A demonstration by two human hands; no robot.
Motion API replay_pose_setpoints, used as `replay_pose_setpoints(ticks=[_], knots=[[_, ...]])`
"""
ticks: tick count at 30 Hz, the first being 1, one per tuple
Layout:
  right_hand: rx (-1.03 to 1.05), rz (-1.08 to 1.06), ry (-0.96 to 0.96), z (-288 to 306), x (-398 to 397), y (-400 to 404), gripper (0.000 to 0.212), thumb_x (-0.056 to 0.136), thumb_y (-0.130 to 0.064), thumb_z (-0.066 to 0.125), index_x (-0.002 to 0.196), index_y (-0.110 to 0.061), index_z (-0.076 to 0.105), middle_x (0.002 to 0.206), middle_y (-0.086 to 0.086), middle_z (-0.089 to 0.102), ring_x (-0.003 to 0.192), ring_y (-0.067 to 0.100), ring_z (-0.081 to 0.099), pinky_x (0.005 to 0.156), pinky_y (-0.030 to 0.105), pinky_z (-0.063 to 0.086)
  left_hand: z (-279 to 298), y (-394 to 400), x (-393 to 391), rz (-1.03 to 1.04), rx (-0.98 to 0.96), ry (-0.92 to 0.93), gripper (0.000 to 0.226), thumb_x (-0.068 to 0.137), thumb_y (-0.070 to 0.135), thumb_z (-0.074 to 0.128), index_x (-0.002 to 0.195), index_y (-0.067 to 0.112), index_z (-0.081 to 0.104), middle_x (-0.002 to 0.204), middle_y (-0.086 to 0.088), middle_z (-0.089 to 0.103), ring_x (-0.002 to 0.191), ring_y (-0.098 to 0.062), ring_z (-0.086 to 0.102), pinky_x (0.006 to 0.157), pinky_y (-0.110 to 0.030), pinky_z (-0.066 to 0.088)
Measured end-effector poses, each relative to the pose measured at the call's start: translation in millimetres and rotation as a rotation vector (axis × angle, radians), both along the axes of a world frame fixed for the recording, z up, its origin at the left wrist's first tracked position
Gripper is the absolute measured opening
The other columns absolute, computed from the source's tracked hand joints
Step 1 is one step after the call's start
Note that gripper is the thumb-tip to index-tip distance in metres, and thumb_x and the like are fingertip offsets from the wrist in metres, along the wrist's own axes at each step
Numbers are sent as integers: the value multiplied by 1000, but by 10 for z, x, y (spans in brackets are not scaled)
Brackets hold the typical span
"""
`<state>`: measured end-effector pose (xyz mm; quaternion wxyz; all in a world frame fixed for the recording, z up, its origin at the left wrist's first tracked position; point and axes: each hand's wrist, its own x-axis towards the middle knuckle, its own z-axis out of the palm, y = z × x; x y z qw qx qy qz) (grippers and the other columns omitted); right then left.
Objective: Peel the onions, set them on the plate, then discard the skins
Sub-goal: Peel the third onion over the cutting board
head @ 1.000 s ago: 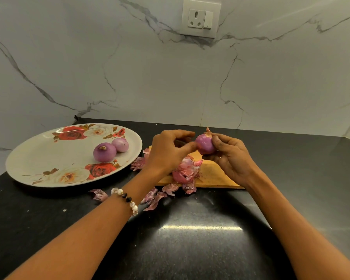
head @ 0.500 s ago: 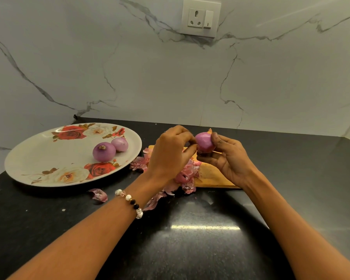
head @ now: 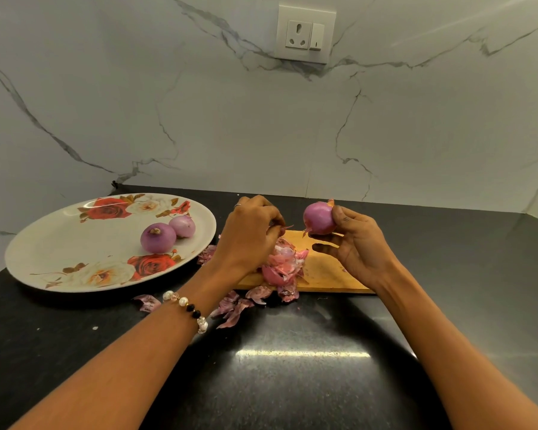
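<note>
over black counter, right hand (head: 354, 243) grips onion (head: 319, 218); left hand (head: 249, 234) pinches skin (head: 284, 227).

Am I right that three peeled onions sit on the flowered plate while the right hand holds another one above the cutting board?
Not quite: the head view shows two peeled onions on the flowered plate, not three. The right hand does hold another onion above the cutting board.

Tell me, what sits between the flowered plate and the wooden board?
In the head view, the left hand and wrist cross that gap above the black counter, with onion skins beside the plate and board.
</note>
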<state>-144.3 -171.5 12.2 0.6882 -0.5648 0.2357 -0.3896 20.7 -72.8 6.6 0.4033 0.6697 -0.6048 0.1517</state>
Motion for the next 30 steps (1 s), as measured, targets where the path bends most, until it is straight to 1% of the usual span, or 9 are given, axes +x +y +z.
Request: replay_pose_setpoints(ticks=[4,11,15,17,19,22,24,27,30], knots=[[3,27,-26,-4,2,-2,37,84,-23,59,117,-8,63,117,19,63,96,38,66,73,38,59,32,17,15,-45,22,66,15,87,16,68,100,12,74,98,-5,71,87,-15,62,80,-29,53],[68,51,-114,-16,42,-4,38,82,-18,61,115,1,63,120,21,62,106,37,66,81,40,61,19,13,-76,-67,115,149,40,78,51,69,99,19,75,102,-3,70,99,-20,57,85,-46,48],[75,94,-102,-18,51,23,41,82,-19,62,117,3,62,121,24,62,105,40,67,81,43,61,-4,4,-100,-44,61,114,27,80,39,74,94,16,76,101,-2,70,99,-19,53,84,-44,47],[84,95,-99,-14,52,31,38,82,-19,62,113,2,63,116,23,63,98,38,70,77,42,61,-2,7,-91,-50,41,161,21,81,33,74,90,14,76,98,-2,70,97,-18,53,82,-38,46],[84,82,-88,-7,42,27,36,82,-21,61,111,0,63,113,24,63,91,38,70,75,43,62,14,22,-89,-40,23,212,17,82,29,74,87,13,76,94,-3,71,94,-18,55,81,-38,47],[49,45,-43,-2,7,-5,28,93,-22,54,114,-6,62,116,25,62,89,38,70,76,43,61,63,48,-63,-14,23,268,16,83,23,73,91,10,76,95,-5,72,86,-10,56,81,-31,48],[30,54,-45,-3,-24,-33,29,93,-22,53,117,-8,62,121,25,61,95,37,69,75,40,59,83,59,-35,-12,76,278,17,84,17,72,100,12,75,103,-3,72,91,-9,58,88,-28,49],[3,137,-93,-5,-57,-47,38,85,-15,57,121,-7,63,124,19,61,103,38,65,73,38,57,72,60,-31,-64,138,270,31,84,5,68,113,18,70,111,0,71,104,-11,63,99,-31,48],[-53,190,-115,-20,-56,-48,43,80,0,58,122,-2,62,123,18,61,107,35,62,73,39,60,47,35,-30,-85,56,268,24,83,11,72,104,21,74,96,3,74,92,-11,67,90,-46,52]])
